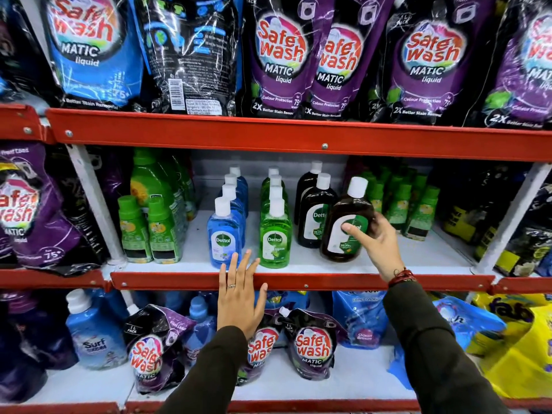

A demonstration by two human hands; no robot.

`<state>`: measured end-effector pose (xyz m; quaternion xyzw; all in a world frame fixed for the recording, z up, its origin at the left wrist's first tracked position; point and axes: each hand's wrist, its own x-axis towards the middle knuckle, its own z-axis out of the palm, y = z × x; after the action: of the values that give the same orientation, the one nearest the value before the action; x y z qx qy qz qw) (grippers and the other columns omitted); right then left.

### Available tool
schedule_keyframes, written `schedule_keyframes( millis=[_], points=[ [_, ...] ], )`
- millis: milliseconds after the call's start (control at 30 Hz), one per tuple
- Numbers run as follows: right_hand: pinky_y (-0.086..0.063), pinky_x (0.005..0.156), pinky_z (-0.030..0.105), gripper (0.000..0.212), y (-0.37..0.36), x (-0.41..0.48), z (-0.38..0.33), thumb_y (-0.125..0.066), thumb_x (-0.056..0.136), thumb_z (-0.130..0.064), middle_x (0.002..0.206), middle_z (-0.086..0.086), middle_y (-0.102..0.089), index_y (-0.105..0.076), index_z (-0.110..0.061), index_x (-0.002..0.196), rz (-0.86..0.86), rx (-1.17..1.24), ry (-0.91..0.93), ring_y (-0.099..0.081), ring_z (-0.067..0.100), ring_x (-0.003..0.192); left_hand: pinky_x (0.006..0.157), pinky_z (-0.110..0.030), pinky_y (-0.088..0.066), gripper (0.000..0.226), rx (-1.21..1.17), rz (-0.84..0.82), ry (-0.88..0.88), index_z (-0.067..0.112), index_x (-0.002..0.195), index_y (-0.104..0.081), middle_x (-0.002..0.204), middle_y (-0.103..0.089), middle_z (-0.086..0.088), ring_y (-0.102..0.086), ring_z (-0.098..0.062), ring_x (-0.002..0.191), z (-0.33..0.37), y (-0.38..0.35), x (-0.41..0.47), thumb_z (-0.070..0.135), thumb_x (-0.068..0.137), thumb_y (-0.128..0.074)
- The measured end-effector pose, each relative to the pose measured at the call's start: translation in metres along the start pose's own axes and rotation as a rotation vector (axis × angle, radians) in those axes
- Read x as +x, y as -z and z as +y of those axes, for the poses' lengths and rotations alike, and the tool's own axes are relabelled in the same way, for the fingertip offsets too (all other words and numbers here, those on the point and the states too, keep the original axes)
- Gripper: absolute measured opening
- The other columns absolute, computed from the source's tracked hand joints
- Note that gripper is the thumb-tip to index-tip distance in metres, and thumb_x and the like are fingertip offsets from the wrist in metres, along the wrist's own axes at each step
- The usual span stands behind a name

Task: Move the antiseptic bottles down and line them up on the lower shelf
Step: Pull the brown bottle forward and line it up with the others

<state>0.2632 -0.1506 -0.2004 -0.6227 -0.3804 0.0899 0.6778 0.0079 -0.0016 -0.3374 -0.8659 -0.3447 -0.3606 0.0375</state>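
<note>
On the middle shelf [418, 258] stand three rows of Dettol antiseptic bottles with white caps: a blue row [224, 231], a green row [274, 231] and a dark brown row [313, 216]. My right hand [378, 243] grips a brown Dettol bottle [343, 225], tilted a little to the right, at the front of the shelf just right of the brown row. My left hand [239, 294] is flat with fingers spread over the red shelf edge [328, 283], fingertips near the front blue bottle. It holds nothing.
Small green bottles [149, 231] stand left of the Dettol rows and more green bottles [415, 204] to the right. Safe Wash pouches [280, 61] fill the top shelf. The bottom shelf [358, 380] carries Safe Wash pouches [310, 345], a Surf Excel bottle [92, 333] and blue refill packs.
</note>
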Motion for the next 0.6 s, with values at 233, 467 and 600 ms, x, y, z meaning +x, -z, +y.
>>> schedule_keyframes(
  millis=[233, 467, 600],
  points=[
    [-0.055, 0.085, 0.016, 0.053, -0.028, -0.003, 0.005, -0.083, 0.076, -0.008, 0.117, 0.006, -0.072, -0.059, -0.007, 0.123, -0.077, -0.005, -0.039, -0.070, 0.010, 0.104, 0.129, -0.044, 0.002, 0.058, 0.001, 0.002, 0.002, 0.018, 0.152, -0.039, 0.169, -0.018, -0.002, -0.007, -0.024, 0.159, 0.001, 0.000, 0.001, 0.043, 0.100, -0.041],
    [-0.056, 0.079, 0.014, 0.049, -0.035, -0.009, 0.013, -0.081, 0.078, -0.009, 0.114, 0.002, -0.071, -0.058, -0.014, 0.121, -0.087, -0.001, -0.070, -0.070, -0.006, 0.093, 0.129, -0.045, -0.001, 0.065, 0.014, -0.015, 0.020, 0.017, 0.158, -0.029, 0.170, -0.016, -0.002, -0.004, -0.021, 0.159, 0.003, 0.002, 0.000, 0.045, 0.100, -0.039],
    [-0.055, 0.081, 0.014, 0.052, -0.033, -0.012, 0.014, -0.080, 0.081, -0.016, 0.115, -0.003, -0.069, -0.054, -0.018, 0.126, -0.092, -0.006, -0.080, -0.069, 0.004, 0.105, 0.128, -0.044, 0.005, 0.063, -0.082, -0.009, 0.065, 0.019, 0.158, -0.026, 0.170, -0.019, -0.002, -0.005, -0.018, 0.159, 0.014, 0.009, -0.001, 0.045, 0.102, -0.034]
  ],
)
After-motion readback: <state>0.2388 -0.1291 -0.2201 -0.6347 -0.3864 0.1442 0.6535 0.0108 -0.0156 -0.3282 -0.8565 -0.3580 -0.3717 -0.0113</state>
